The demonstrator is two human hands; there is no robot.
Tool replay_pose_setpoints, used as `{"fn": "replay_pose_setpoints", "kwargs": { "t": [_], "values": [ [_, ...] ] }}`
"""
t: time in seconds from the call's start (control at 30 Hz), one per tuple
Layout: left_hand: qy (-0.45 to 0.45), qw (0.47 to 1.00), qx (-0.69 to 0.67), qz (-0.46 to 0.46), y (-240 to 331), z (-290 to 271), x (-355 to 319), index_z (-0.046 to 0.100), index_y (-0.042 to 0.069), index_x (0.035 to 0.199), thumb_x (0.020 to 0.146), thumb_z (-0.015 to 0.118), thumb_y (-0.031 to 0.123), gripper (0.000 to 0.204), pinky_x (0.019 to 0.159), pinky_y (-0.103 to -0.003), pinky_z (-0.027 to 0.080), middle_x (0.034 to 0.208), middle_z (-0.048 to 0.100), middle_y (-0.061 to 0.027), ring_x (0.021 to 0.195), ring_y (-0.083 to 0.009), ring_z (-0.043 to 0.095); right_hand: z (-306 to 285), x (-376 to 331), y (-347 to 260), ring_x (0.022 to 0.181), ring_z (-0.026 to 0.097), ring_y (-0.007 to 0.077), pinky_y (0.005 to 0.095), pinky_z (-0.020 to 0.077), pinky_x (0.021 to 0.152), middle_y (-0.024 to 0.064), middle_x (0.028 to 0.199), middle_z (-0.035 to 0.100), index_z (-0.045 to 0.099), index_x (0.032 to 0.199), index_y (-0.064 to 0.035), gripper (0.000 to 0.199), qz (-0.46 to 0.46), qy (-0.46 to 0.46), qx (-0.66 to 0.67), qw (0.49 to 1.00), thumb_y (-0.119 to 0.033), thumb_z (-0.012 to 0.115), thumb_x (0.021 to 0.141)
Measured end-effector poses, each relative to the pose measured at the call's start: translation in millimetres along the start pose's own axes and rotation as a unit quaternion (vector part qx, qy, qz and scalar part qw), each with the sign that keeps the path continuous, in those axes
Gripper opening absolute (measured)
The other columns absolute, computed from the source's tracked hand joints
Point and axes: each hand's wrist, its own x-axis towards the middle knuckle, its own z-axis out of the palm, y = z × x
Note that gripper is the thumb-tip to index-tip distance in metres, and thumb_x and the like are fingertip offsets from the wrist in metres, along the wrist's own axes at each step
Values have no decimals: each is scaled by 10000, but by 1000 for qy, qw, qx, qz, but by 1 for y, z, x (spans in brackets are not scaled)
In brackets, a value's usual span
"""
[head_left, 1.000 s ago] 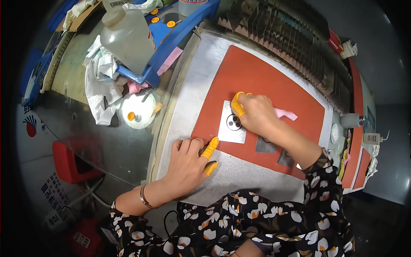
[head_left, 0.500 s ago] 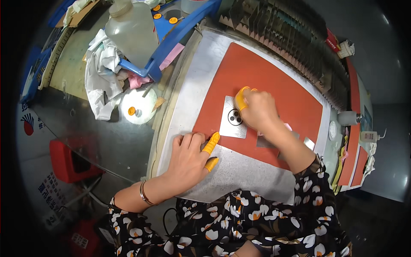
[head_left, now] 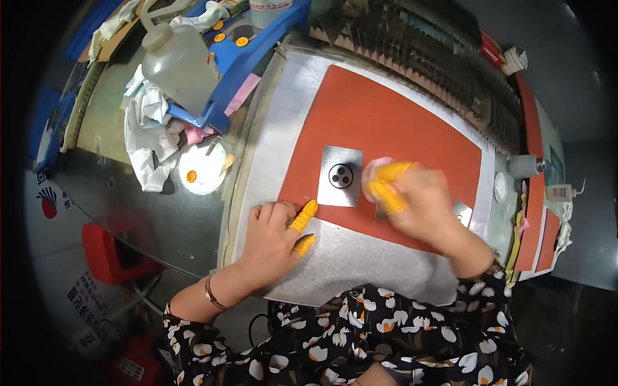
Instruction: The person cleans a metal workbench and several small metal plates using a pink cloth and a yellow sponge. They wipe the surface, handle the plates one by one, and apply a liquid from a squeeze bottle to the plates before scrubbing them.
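A silver metal plate (head_left: 331,196) with a round black emblem lies on the red mat (head_left: 386,116). My left hand (head_left: 267,235) rests at its lower left, the index finger stretched to the plate's near left corner, thumb apart, the other fingers bent. Yellow finger cots cover that index finger and thumb. Just right of the plate, my right hand (head_left: 418,199), slightly blurred, closes its yellow-cotted fingers on a pink pad (head_left: 369,178), mostly hidden by them. Partly under this hand lies another flat metal piece (head_left: 381,211). A small shiny plate (head_left: 462,212) sits by the right wrist.
Thin upright sheets fill a slotted rack (head_left: 412,58) along the far side. At left are a blue tray (head_left: 257,48), a clear plastic jug (head_left: 180,67), crumpled white cloth (head_left: 145,122) and a white disc (head_left: 203,170). A squat bottle (head_left: 523,167) stands at right.
My right hand has moved from the plate's upper right edge toward the right and nearer me, and now holds the pink pad. My left hand stays at the plate's corner.
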Motion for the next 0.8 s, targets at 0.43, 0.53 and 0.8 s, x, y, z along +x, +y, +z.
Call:
{"fn": "replay_pose_setpoints", "kwargs": {
  "t": [0.43,0.53,0.8],
  "values": [
    [58,996,72,-4,9,24,1,492,-11,1210,762,598,170,495,733,-377,347,909,446,-154,830,-305,427,-289,-191,208,733,586,353,437,458,651,176,746,613,604,819,-29,171,353,100,-354,860,-191,577,768],
    [39,996,72,-29,18,22,1,498,-41,1180,775,585,153,458,736,-351,348,884,407,-134,823,-282,417,-282,-202,244,739,601,328,433,468,649,160,736,619,603,803,-49,121,378,44,-402,833,-154,573,753],
    [24,993,95,-60,17,21,-1,494,-38,1194,786,567,137,450,716,-317,342,889,393,-109,813,-241,407,-266,-205,290,747,620,301,405,484,639,137,785,631,601,845,-67,130,336,-14,-418,844,-105,574,724]
  ]
}}
